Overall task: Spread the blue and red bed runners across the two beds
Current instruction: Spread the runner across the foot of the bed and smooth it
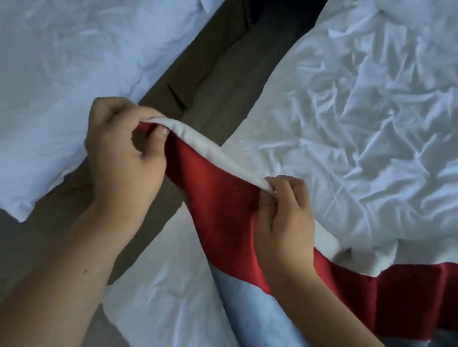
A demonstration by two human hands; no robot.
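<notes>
Twin beds filled the room. Most of the view went to the near bed with its crumpled white cotton duvet (373,115), creased in sharp, papery folds. Across the aisle from the near bed lay the second bed with a smoother, puffier white duvet (68,56). A strip of dull brown floor (222,92) separated it from the near bed.

Along the near bed's closest edge, the thick red bed runner with a pale blue band (221,199) was only partly spread. One stretch rested flat on the duvet. The end toward the aisle was lifted off the near bed, showing a soft white backing. Its weave looked matt and heavy, likely to drape without slipping.

The job seemed about half done on the near bed, and no runner showed on the second bed.

The left hand (121,161) pinched the raised edge out over the aisle. The right hand (287,217) pinched the same edge at the near bed's side.
</notes>
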